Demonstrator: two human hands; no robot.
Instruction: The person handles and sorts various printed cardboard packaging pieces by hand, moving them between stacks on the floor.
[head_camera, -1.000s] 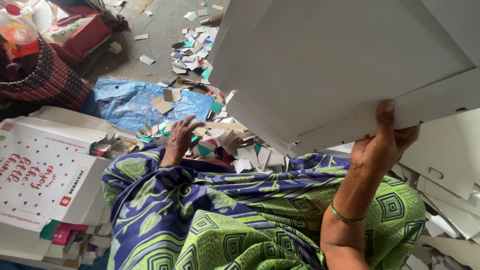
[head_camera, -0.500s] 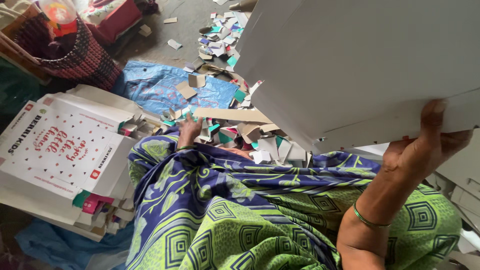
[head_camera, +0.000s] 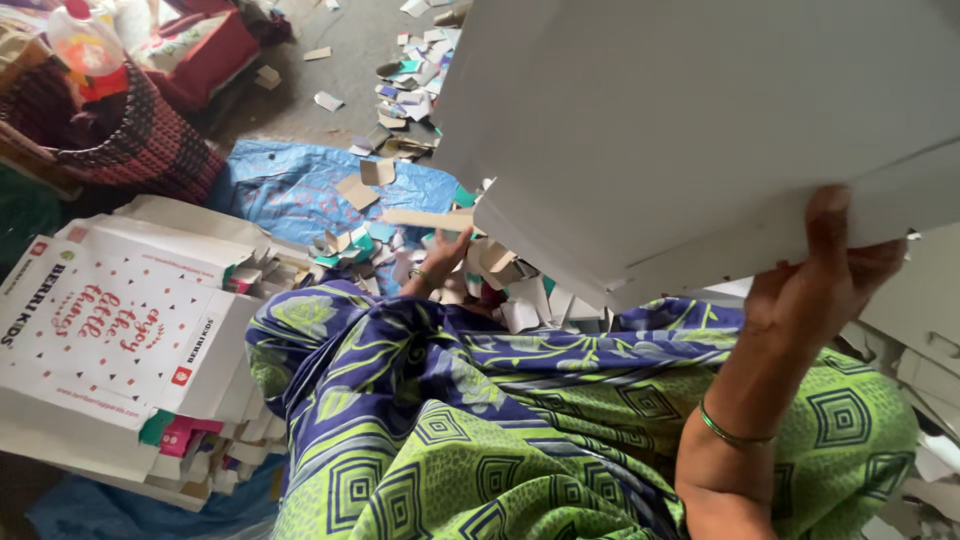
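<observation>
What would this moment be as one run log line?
right hand: holds white sheets raised | left hand: on scraps | printed stack at left

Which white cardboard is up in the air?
The big plain white cardboard sheet at the top right, lifted by the right hand. The printed white cardboard stack lies flat on the floor at the left, with no hand on it.
</observation>
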